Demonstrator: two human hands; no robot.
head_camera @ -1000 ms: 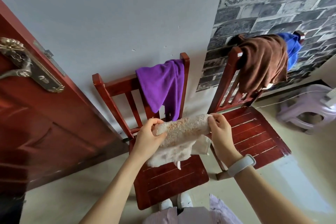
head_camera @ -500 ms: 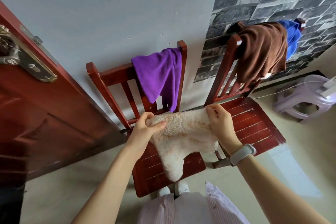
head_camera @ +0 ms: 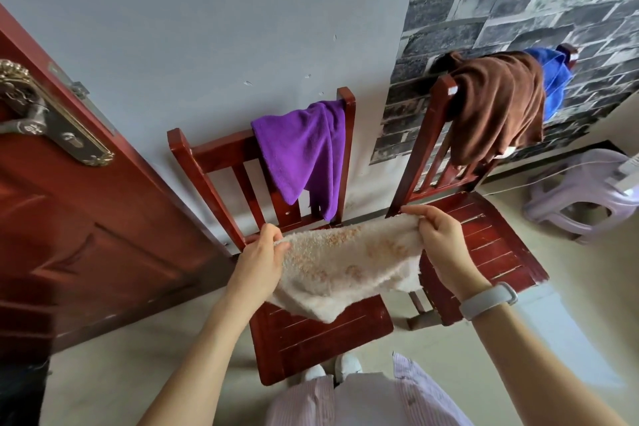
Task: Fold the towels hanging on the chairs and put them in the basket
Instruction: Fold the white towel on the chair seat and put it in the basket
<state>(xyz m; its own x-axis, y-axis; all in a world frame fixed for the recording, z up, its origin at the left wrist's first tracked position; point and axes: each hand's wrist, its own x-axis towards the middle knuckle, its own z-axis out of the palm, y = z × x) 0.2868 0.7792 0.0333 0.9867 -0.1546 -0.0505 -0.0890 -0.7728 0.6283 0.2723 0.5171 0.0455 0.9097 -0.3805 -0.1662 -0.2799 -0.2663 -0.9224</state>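
Holding cream towel [head_camera: 349,270] spread above left chair [head_camera: 321,339] seat — left hand [head_camera: 257,268] and right hand [head_camera: 441,245] each pinching a top corner. Sagging at centre; advising level corners before folding. Purple towel [head_camera: 304,156], brown towel [head_camera: 498,107] hanging; basket not in view.

no readable text, labels, brands or numbers anywhere

Four towels: a cream one [head_camera: 349,266] near, a purple one [head_camera: 304,156], a brown one [head_camera: 498,104] and a blue one [head_camera: 553,79] far right. Two red wooden chairs, left [head_camera: 311,339] and right [head_camera: 491,245]. One plastic stool [head_camera: 581,197]. One door [head_camera: 86,235].
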